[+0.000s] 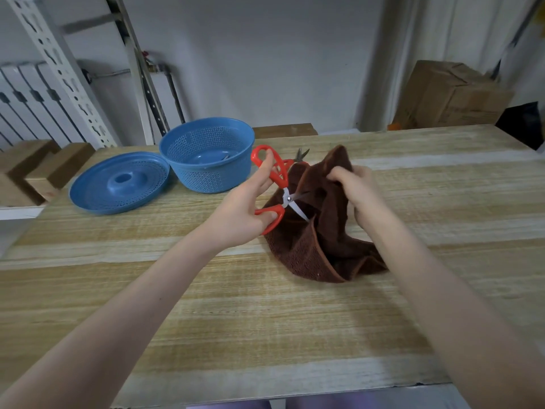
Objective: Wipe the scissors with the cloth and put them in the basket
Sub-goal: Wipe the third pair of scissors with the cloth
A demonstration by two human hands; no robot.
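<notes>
Wooden table (265,320): basket (206,180), lid (97,200), cloth (309,249)

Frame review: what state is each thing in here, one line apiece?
Red-handled scissors: blades open, held off the table, one blade in the cloth.
Brown cloth: bunched, partly lifted.
Blue basket: upright, uncovered.
Blue lid: off, lying beside the basket.
Left hand: grips the scissors' handles.
Right hand: grips the cloth.
Second scissors: behind the cloth, mostly hidden.

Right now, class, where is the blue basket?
Head view: the blue basket stands left of centre, far across the table, between the blue lid and the red-handled scissors in the left hand.
</notes>
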